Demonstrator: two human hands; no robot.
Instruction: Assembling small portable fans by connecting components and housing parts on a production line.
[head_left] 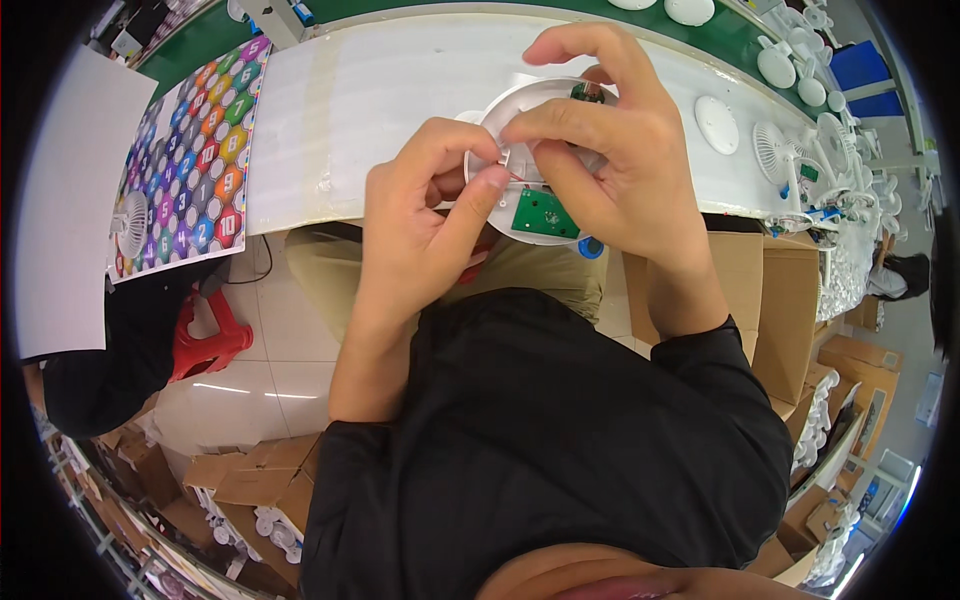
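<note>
In the upper centre of the frame, a round white plastic housing (520, 105) with a green circuit board (541, 213) is being gripped by the right hand (610, 150), fingers curled over it. A thin red wire (515, 178) is being pinched by the left hand (425, 215) at the white workbench (360, 100) edge.

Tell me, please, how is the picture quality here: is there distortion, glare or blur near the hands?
Head view: strong fisheye bending, the white bench curves and the corners go black; the left hand, right hand and white round housing are fairly sharp under even light; glare streaks show on the floor tiles.
</note>
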